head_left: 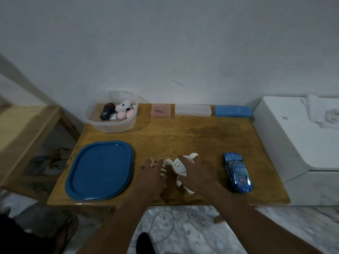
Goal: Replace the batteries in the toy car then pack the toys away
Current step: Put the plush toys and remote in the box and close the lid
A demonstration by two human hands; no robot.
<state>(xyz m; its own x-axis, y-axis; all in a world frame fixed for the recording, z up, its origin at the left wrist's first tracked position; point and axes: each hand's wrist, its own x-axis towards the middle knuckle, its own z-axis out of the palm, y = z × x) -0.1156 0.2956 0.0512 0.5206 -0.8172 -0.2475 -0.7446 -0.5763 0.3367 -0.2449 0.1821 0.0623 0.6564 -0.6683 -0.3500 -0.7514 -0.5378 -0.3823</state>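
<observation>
Head view, left hand [152, 174] and right hand [195, 174], fingers clamped round soft plush toy [177, 165], glossy blue toy car [238, 172] beside

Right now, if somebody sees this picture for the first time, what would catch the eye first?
Most likely the two hands, left hand and right hand, both on a white plush toy at the front middle of the table. Next, the shiny blue toy car to their right and the big blue lid to their left. At the back left, a clear container holds a black remote and a pink plush.
</observation>
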